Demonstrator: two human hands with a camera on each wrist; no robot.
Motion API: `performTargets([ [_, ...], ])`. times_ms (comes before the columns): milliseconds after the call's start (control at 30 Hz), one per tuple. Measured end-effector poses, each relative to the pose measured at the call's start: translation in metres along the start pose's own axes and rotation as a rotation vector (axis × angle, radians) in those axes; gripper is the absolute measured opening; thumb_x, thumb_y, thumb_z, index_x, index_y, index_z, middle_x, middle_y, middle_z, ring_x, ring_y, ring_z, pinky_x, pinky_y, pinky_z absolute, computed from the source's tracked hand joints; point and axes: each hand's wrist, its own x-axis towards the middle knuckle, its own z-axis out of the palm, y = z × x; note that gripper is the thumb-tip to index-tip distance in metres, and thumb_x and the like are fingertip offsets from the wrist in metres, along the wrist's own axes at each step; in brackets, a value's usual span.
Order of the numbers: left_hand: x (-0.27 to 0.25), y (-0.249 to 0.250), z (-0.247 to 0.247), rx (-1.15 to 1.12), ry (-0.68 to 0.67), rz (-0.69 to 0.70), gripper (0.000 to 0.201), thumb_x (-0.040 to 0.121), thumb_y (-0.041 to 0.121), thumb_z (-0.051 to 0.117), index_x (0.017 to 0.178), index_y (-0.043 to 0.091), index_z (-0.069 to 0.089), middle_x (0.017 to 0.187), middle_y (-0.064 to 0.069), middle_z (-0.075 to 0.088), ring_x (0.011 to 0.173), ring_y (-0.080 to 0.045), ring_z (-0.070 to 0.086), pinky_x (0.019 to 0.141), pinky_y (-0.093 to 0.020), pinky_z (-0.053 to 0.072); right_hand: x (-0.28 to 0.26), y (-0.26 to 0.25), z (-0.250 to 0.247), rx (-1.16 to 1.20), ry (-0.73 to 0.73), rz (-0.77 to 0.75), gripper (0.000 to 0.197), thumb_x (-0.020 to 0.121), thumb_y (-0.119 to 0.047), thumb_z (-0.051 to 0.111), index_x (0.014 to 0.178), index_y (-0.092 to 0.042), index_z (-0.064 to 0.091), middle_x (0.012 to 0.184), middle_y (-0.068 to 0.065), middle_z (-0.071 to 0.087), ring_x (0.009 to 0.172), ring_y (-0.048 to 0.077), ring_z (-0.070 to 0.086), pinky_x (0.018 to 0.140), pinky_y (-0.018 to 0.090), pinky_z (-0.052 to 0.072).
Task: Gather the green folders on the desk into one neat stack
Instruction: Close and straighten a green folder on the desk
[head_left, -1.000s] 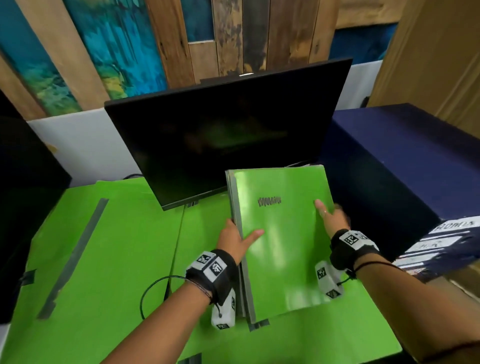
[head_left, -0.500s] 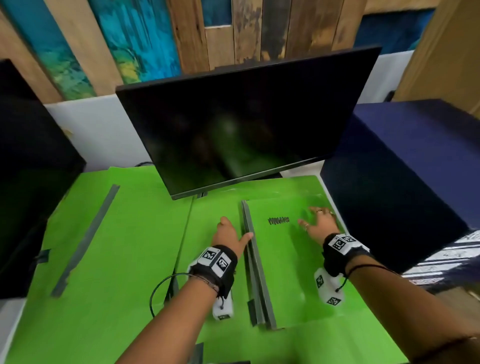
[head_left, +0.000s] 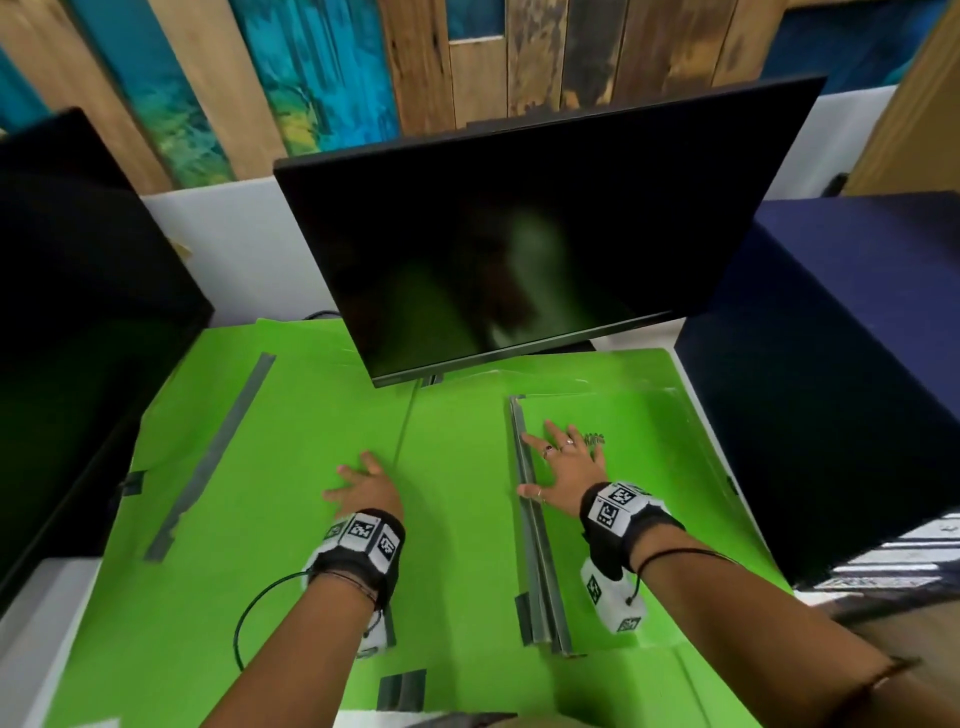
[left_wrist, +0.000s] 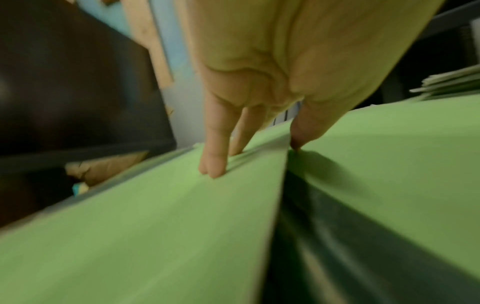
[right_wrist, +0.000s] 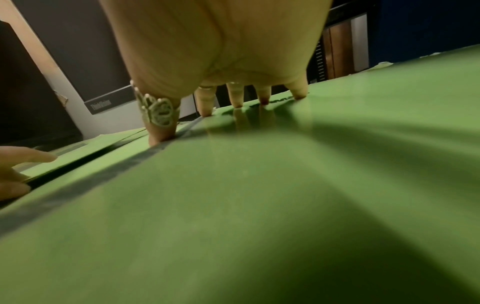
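Thin, stiff, slick green folders (head_left: 623, 519) stacked near desk's right edge; right hand (head_left: 563, 470) splayed flat atop, left hand (head_left: 363, 486) flat beside; best squared by pressing edges.

Painted plank wall (head_left: 322, 78) – dark monitor (head_left: 519, 234), possibly off.

Head view bright and even, wide-angle bending at the edges, slight motion blur; the dark monitor (head_left: 519, 234) shows a smeared greenish reflection. Left wrist view dim, streaked with motion blur, the left hand (left_wrist: 272, 67) soft. Right wrist view dimmer, broad dark shadow under the right hand (right_wrist: 215, 41), foreground unfocused.
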Motion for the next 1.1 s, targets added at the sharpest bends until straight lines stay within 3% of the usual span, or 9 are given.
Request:
performTargets([
  [133, -0.009, 0.007, -0.004, 0.077, -0.026, 0.082, 0.076, 0.091, -0.004, 0.044, 0.147, 0.004, -0.006, 0.152, -0.031, 0.011, 0.132, -0.047, 0.036, 0.108, -0.050, 0.036, -0.001, -0.001, -0.003, 0.035, -0.014, 0.004, 0.073, 0.082, -0.065, 0.046, 0.145, -0.043, 0.015, 0.158, -0.004, -0.004, 0.146, 0.027, -0.006, 0.112, 0.061, -0.001],
  [233, -0.029, 0.017, -0.008, 0.039, -0.049, 0.184, 0.063, 0.094, -0.006, 0.036, 0.147, -0.002, 0.003, 0.146, -0.037, 0.022, 0.129, -0.040, 0.045, 0.109, -0.042, 0.037, -0.002, -0.005, -0.013, 0.247, -0.061, 0.028, 0.058, 0.086, -0.070, 0.022, 0.134, -0.044, 0.042, 0.158, -0.007, 0.000, 0.145, 0.027, -0.008, 0.109, 0.064, -0.009],
  [333, -0.059, 0.035, -0.008, 0.033, -0.094, 0.338, 0.055, 0.095, -0.007, 0.027, 0.146, -0.002, 0.009, 0.140, -0.034, 0.038, 0.130, -0.037, 0.044, 0.109, -0.040, 0.037, -0.003, -0.012, -0.023, 0.448, -0.104, 0.061, 0.069, 0.085, -0.070, 0.008, 0.113, -0.041, 0.064, 0.158, -0.012, 0.003, 0.145, 0.024, -0.011, 0.106, 0.065, -0.016],
  [433, -0.082, 0.062, -0.008, 0.070, -0.066, 0.499, 0.056, 0.090, -0.009, 0.034, 0.143, -0.008, 0.016, 0.129, -0.029, 0.053, 0.122, -0.036, 0.051, 0.101, -0.038, 0.042, -0.001, -0.021, -0.028, 0.557, -0.137, 0.109, 0.071, 0.087, -0.068, 0.008, 0.129, -0.033, 0.053, 0.158, -0.006, 0.001, 0.146, 0.023, -0.010, 0.109, 0.061, -0.014],
  [567, -0.097, 0.079, -0.011, 0.045, -0.039, 0.711, 0.040, 0.096, 0.019, 0.043, 0.132, 0.001, 0.041, 0.121, -0.021, 0.060, 0.112, -0.034, 0.057, 0.089, -0.039, 0.047, 0.004, -0.022, -0.034, 0.838, -0.020, 0.289, 0.075, 0.093, -0.044, 0.048, 0.144, 0.004, 0.020, 0.153, 0.020, 0.020, 0.141, 0.032, 0.023, 0.115, 0.039, 0.021],
  [667, -0.075, 0.064, -0.008, -0.118, -0.073, 0.669, 0.050, 0.095, 0.037, 0.045, 0.137, 0.012, 0.041, 0.138, -0.015, 0.049, 0.125, -0.028, 0.050, 0.103, -0.037, 0.042, 0.009, -0.004, -0.042, 0.869, 0.051, 0.418, 0.072, 0.093, -0.033, 0.054, 0.143, 0.006, 0.021, 0.150, 0.022, 0.027, 0.137, 0.036, 0.031, 0.112, 0.040, 0.029],
  [800, -0.033, 0.037, -0.014, -0.120, 0.055, 0.384, 0.059, 0.093, 0.035, 0.048, 0.144, 0.014, 0.028, 0.155, -0.014, 0.018, 0.143, -0.032, 0.020, 0.117, -0.044, 0.024, 0.007, 0.034, -0.054, 0.780, 0.054, 0.522, 0.079, 0.091, -0.028, 0.058, 0.148, -0.002, 0.010, 0.153, 0.019, 0.021, 0.139, 0.035, 0.028, 0.112, 0.044, 0.031],
  [967, -0.034, 0.046, -0.004, -0.269, -0.205, 0.436, 0.046, 0.093, 0.027, 0.051, 0.132, 0.005, 0.043, 0.121, -0.016, 0.061, 0.112, -0.030, 0.060, 0.096, -0.037, 0.049, -0.004, 0.075, -0.066, 0.507, 0.030, 0.583, 0.077, 0.089, -0.031, 0.059, 0.147, -0.005, 0.016, 0.152, 0.017, 0.027, 0.137, 0.033, 0.032, 0.110, 0.043, 0.034],
  [1100, -0.055, 0.076, 0.014, -0.296, -0.232, 0.533, 0.038, 0.094, 0.025, 0.051, 0.124, 0.001, 0.051, 0.121, -0.018, 0.062, 0.111, -0.030, 0.060, 0.095, -0.035, 0.048, -0.008, 0.094, -0.067, 0.360, 0.039, 0.640, 0.056, 0.091, -0.025, 0.057, 0.136, 0.001, 0.038, 0.127, 0.018, 0.054, 0.120, 0.034, 0.052, 0.095, 0.037, 0.044],
])
